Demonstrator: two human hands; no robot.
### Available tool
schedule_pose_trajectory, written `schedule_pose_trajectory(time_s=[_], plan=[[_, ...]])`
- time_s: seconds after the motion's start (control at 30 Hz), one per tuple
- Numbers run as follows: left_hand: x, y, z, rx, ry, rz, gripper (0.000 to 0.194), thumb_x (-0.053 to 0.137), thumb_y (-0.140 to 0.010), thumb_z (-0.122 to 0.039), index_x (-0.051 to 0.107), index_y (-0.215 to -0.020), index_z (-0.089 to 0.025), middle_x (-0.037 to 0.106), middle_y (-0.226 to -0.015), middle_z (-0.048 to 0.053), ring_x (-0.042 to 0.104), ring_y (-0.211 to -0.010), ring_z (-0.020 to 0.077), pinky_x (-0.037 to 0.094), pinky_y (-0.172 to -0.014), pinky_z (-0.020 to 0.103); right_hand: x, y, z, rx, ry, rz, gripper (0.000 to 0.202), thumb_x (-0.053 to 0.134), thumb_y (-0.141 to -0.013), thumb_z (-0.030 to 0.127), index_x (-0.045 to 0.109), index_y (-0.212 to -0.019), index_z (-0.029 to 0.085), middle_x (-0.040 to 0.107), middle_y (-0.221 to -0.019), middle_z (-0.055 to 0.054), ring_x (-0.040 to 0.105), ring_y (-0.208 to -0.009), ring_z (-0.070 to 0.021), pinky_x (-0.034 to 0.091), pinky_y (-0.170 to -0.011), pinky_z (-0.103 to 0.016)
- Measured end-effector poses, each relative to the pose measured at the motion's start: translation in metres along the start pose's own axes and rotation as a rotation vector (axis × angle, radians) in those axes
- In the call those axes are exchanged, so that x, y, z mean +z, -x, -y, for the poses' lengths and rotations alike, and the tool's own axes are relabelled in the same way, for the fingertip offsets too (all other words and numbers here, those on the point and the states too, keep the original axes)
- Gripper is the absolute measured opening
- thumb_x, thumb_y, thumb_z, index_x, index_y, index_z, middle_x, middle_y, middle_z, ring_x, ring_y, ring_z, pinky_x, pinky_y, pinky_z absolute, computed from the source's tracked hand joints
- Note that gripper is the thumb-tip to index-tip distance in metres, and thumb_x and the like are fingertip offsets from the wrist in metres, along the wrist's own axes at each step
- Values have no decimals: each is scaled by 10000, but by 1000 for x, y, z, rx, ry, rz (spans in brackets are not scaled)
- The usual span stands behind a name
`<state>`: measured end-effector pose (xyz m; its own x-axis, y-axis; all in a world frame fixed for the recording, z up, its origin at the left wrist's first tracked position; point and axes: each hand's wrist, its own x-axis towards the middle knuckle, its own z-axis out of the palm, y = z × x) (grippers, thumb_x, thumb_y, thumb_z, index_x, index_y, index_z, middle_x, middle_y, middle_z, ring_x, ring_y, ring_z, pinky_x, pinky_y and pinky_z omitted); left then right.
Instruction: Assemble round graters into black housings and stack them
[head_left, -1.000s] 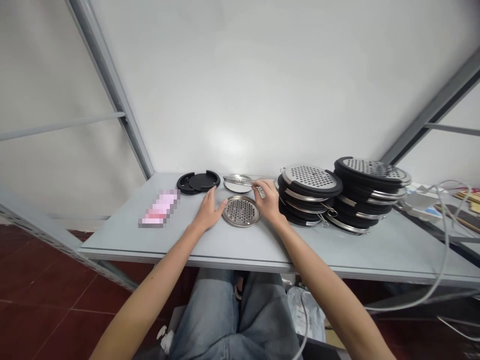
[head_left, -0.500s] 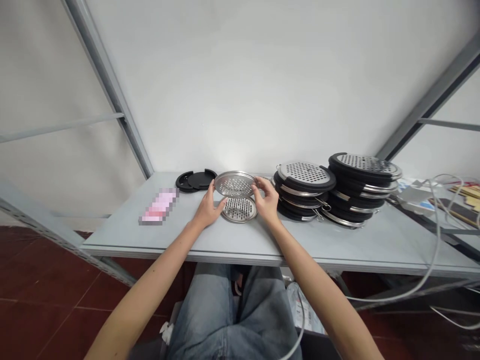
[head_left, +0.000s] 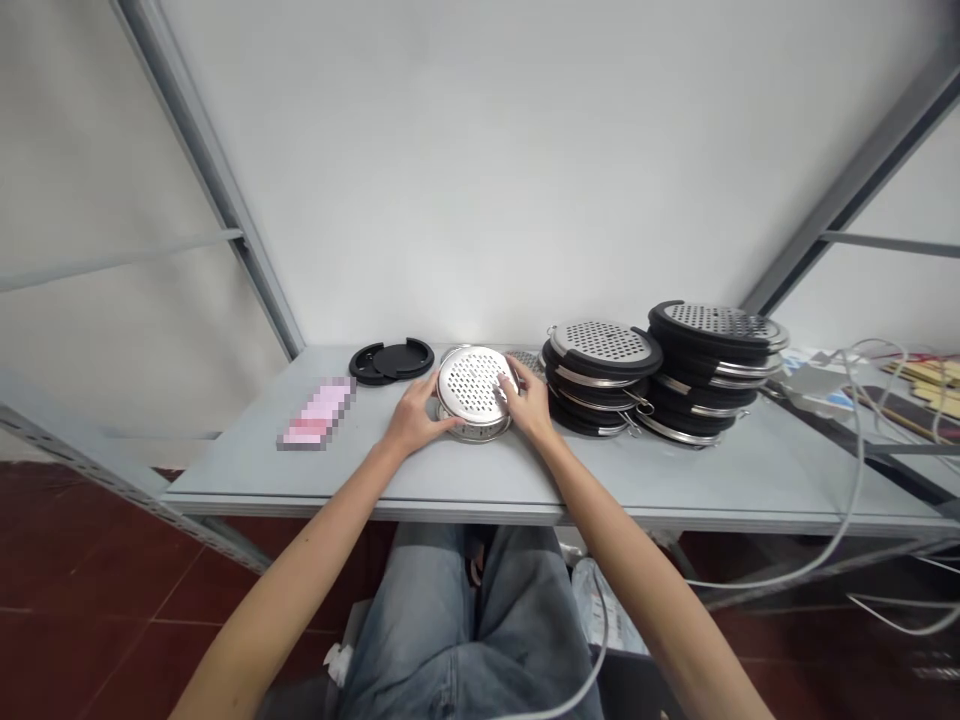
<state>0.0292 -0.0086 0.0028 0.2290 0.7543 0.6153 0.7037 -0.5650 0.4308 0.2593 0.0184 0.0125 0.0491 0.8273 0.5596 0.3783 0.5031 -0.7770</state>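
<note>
A round perforated metal disc point(head_left: 471, 385) is tilted above a second metal disc point(head_left: 482, 432), which lies on the grey table and shows mostly as a rim below it. My left hand point(head_left: 415, 415) grips the upper disc's left edge, thumb at its lower rim. My right hand point(head_left: 528, 402) holds its right side, with fingers behind and the thumb on the face. Another perforated metal piece point(head_left: 526, 363) lies partly hidden behind my right hand. Black round parts point(head_left: 403, 358) rest behind my left hand.
Two stacks of black-rimmed perforated discs point(head_left: 606, 342) point(head_left: 720, 322) stand at right. A pixelated pink object point(head_left: 317, 413) lies at left. A white cable point(head_left: 855, 490) crosses the table's right front edge. Metal frame posts point(head_left: 225, 190) flank the table point(head_left: 360, 475).
The held disc has turned from showing its hollow side to showing its flat perforated face, and now covers most of the lower disc. My right thumb has moved onto that face.
</note>
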Motion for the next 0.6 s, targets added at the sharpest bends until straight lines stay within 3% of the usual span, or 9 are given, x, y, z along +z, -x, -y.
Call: schedule_pose_trajectory(time_s=[0.23, 0.4, 0.6], plan=[[3, -2, 7, -54, 116, -7, 835, 696, -708, -619, 482, -1374, -164, 519, -1380, 146, 491, -1274, 303, 388, -1080, 451, 2, 2, -11, 138, 24, 222, 688, 545, -836, 491, 429, -1383, 90, 456, -1443, -183, 432, -1342, -267, 312, -1129, -399], [-1, -1, 3, -84, 96, 16, 724, 729, -680, -594, 599, -1255, -174, 591, -1296, 124, 553, -1203, 308, 423, -1056, 455, -3, 10, -13, 79, 225, 397, 658, 572, -826, 516, 493, -1319, 87, 554, -1339, -203, 532, -1237, -309, 381, -1065, -432], [-6, 4, -3, -57, 69, 113, 660, 746, -670, -585, 643, -1190, -192, 661, -1185, 94, 600, -1115, 289, 454, -1017, 428, -3, 13, -13, 70, 273, 394, 569, 551, -856, 490, 525, -1278, 111, 601, -1280, -183, 578, -1171, -296, 433, -1001, -411]])
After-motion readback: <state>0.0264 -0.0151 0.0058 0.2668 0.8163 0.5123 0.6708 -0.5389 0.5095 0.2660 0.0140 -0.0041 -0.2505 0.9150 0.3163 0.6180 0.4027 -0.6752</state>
